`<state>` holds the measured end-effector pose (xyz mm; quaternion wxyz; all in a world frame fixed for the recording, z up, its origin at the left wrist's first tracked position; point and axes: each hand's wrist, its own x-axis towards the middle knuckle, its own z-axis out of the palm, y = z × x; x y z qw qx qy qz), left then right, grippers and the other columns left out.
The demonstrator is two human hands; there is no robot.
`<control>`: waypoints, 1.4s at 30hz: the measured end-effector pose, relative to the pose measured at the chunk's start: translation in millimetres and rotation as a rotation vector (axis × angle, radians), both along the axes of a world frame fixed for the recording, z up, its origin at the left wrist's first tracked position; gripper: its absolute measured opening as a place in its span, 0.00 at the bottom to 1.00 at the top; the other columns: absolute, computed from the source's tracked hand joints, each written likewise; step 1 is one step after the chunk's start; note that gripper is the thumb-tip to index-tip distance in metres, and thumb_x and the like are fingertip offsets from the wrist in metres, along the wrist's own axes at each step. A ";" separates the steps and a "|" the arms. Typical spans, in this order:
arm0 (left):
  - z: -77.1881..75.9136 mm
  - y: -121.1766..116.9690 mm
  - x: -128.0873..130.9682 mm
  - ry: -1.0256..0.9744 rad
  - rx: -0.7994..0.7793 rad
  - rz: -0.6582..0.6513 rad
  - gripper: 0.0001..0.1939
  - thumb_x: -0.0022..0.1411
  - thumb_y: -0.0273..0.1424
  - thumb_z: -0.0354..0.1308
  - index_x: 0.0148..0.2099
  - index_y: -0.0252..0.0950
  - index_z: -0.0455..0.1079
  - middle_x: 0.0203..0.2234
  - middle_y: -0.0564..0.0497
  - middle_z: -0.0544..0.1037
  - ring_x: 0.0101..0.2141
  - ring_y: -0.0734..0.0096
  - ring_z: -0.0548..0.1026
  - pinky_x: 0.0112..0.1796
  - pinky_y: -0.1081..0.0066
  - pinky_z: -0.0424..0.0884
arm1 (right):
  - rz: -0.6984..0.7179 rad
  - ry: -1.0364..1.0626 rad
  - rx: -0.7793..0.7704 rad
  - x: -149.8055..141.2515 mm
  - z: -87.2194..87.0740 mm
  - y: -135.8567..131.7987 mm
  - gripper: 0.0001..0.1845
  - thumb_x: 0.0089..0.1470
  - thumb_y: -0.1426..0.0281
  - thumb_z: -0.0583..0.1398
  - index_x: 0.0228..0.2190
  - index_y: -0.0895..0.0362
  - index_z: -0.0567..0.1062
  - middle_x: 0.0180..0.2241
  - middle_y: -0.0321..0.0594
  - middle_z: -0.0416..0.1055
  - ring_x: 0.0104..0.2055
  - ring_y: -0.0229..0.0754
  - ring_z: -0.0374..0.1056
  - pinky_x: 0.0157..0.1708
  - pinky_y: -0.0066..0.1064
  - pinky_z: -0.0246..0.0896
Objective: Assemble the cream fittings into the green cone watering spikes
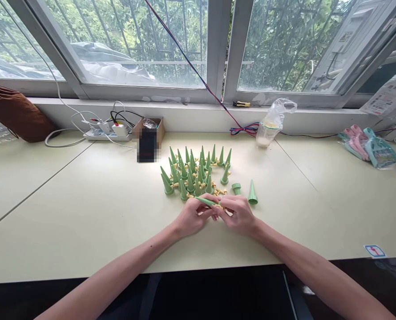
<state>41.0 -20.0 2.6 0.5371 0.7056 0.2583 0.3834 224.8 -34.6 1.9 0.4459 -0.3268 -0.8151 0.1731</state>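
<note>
Head view: green cone (pixel 204 201) held crosswise, just below mid-frame

The cone's long axis runs nearly level, tip toward frame left, wide end toward frame right. The left hand (pixel 191 217) pinches its body; the right hand (pixel 240 214), nearer the wide end, pinches at a yellow fitting (pixel 220 207), partly hidden by fingers. Just beyond, a cluster of cones (pixel 190 181) stands among more fittings on the pale tabletop (pixel 84 218). Two loose cones, one (pixel 236 189) wide end up-frame, another (pixel 252 192) tip up-frame, lie right of it. Windows (pixel 127 44) span the top; a power strip (pixel 98 134) sits upper left.
</note>
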 end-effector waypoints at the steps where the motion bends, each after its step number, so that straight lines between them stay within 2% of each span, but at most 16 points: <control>1: -0.1 0.1 0.0 -0.004 0.001 -0.002 0.11 0.66 0.33 0.61 0.45 0.31 0.72 0.32 0.47 0.78 0.30 0.67 0.80 0.35 0.64 0.81 | 0.001 0.005 0.008 -0.1 0.1 0.1 0.20 0.64 0.70 0.56 0.20 0.56 0.73 0.18 0.36 0.70 0.18 0.34 0.55 0.22 0.28 0.53; 7: -0.8 -0.3 0.0 0.002 -0.005 0.007 0.11 0.66 0.34 0.61 0.45 0.31 0.72 0.31 0.47 0.78 0.30 0.67 0.80 0.35 0.64 0.81 | 0.015 0.021 0.012 -0.4 1.7 -0.1 0.19 0.63 0.72 0.57 0.20 0.56 0.73 0.19 0.35 0.71 0.18 0.33 0.55 0.22 0.28 0.52; 14: -2.6 0.7 -0.1 0.019 -0.012 0.004 0.10 0.66 0.33 0.60 0.46 0.31 0.71 0.33 0.47 0.77 0.31 0.68 0.80 0.36 0.65 0.81 | -0.018 0.051 0.047 -2.5 0.2 0.3 0.20 0.63 0.71 0.58 0.18 0.56 0.71 0.16 0.33 0.64 0.18 0.32 0.52 0.20 0.27 0.50; 21: -3.2 2.1 -1.9 0.016 -0.075 -0.026 0.11 0.67 0.32 0.59 0.49 0.32 0.68 0.35 0.48 0.76 0.33 0.67 0.80 0.38 0.65 0.80 | -0.062 0.093 0.088 -4.2 -4.3 2.3 0.22 0.61 0.70 0.60 0.17 0.56 0.62 0.15 0.30 0.60 0.17 0.30 0.50 0.18 0.25 0.46; 26: -0.8 3.0 -2.1 -0.015 -0.128 -0.067 0.12 0.66 0.32 0.59 0.49 0.33 0.68 0.39 0.46 0.76 0.34 0.68 0.79 0.37 0.65 0.79 | -0.064 0.077 0.103 -4.4 -4.6 2.7 0.22 0.61 0.68 0.61 0.18 0.57 0.62 0.15 0.30 0.61 0.17 0.30 0.51 0.19 0.24 0.46; 30: 2.4 4.0 -1.5 -0.056 -0.192 -0.097 0.13 0.66 0.32 0.61 0.50 0.34 0.67 0.40 0.46 0.76 0.35 0.69 0.78 0.37 0.66 0.79 | -0.080 0.067 0.105 -3.9 -4.6 2.3 0.22 0.60 0.68 0.62 0.18 0.57 0.61 0.15 0.28 0.58 0.18 0.29 0.50 0.19 0.24 0.45; 33: 5.4 5.1 -0.7 -0.094 -0.240 -0.085 0.14 0.64 0.33 0.63 0.49 0.33 0.68 0.41 0.45 0.75 0.35 0.69 0.78 0.36 0.68 0.79 | -0.101 0.081 0.100 -3.2 -4.5 2.0 0.18 0.58 0.69 0.63 0.21 0.57 0.63 0.16 0.27 0.55 0.18 0.29 0.48 0.19 0.24 0.45; 36: 7.9 6.1 -0.4 -0.115 -0.281 -0.071 0.15 0.62 0.33 0.65 0.48 0.32 0.69 0.45 0.43 0.74 0.35 0.69 0.78 0.34 0.68 0.79 | -0.116 0.111 0.102 -2.8 -4.3 2.1 0.09 0.57 0.69 0.64 0.28 0.57 0.70 0.18 0.25 0.53 0.18 0.30 0.47 0.18 0.23 0.45; 39: 8.4 6.9 -1.1 -0.134 -0.315 -0.113 0.15 0.63 0.33 0.64 0.49 0.32 0.68 0.42 0.43 0.76 0.34 0.68 0.78 0.34 0.67 0.79 | -0.097 0.109 0.135 -2.8 -3.8 1.9 0.03 0.59 0.71 0.63 0.35 0.57 0.74 0.20 0.29 0.59 0.19 0.31 0.51 0.19 0.24 0.49; 42: 7.0 7.7 -2.2 -0.157 -0.323 -0.168 0.14 0.64 0.33 0.63 0.49 0.32 0.67 0.36 0.46 0.77 0.32 0.68 0.79 0.35 0.66 0.78 | -0.069 0.110 0.170 -3.1 -3.3 0.9 0.03 0.60 0.74 0.61 0.36 0.57 0.76 0.23 0.33 0.65 0.20 0.31 0.56 0.20 0.24 0.54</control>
